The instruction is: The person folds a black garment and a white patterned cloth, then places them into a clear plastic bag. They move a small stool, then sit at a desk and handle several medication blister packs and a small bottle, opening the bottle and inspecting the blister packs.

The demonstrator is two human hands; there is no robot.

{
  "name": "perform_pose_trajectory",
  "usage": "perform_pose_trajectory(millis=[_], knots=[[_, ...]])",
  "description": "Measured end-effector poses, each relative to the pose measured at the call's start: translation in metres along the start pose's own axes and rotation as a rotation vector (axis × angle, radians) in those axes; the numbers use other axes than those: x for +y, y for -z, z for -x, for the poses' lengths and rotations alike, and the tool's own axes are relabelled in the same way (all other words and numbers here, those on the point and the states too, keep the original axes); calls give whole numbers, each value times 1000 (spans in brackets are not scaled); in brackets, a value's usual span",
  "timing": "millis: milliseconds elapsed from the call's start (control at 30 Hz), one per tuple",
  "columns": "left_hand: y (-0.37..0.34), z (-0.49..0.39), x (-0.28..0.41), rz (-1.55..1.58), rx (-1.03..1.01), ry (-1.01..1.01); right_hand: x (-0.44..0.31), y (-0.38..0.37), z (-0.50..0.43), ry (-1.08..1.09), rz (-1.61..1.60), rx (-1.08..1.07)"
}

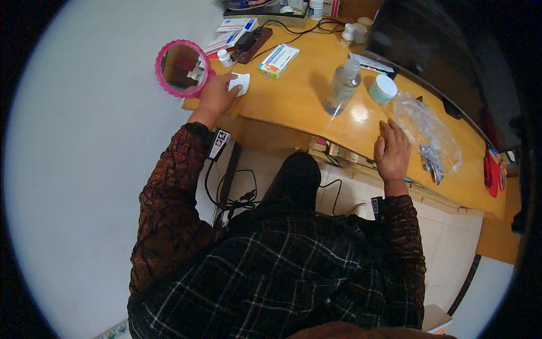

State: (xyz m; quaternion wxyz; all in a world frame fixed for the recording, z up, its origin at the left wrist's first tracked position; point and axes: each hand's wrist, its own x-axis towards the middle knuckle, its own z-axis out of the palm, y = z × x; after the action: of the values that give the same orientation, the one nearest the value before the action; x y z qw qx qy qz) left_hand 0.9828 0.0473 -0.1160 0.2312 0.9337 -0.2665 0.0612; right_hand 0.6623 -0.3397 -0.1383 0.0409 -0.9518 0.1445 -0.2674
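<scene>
At the left end of the wooden desk, my left hand (217, 95) has its fingers on a small piece of white paper (240, 84) with writing on it. A round mirror with a pink scalloped frame (159, 68) stands beside that hand, against the wall side. My right hand (394, 148) rests on the desk's front edge, fingers extended, holding nothing. Right of it lies a crumpled clear plastic bag (427, 123). Beyond the hand are a jar with a white lid (383, 89) and a clear pump-less bottle (342, 88) with a translucent cap.
A medicine box (279, 61), a small white bottle (225, 58) and a dark power strip (253, 45) with cables lie at the back left. A large black monitor (440, 59) spans the right rear. A red item (491, 173) is at the far right.
</scene>
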Motion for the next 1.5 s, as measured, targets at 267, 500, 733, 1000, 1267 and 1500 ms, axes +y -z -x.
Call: perform_pose_trajectory(millis=[267,500,733,1000,1267,1500], knots=[[-13,-8,-1,295,61,66,-3,4,0,-31,-5,-21],[-9,-56,53,767,-33,58,-4,6,-1,-51,-8,2],[-69,-119,141,567,-125,-43,0,4,-2,-44,-83,38],[-138,-180,140,889,-290,7,-1,9,-1,-64,-82,90],[-130,-139,137,996,-225,-26,2,10,2,-74,-98,88],[-97,-27,112,646,-287,-39,4,5,4,-26,-85,172]])
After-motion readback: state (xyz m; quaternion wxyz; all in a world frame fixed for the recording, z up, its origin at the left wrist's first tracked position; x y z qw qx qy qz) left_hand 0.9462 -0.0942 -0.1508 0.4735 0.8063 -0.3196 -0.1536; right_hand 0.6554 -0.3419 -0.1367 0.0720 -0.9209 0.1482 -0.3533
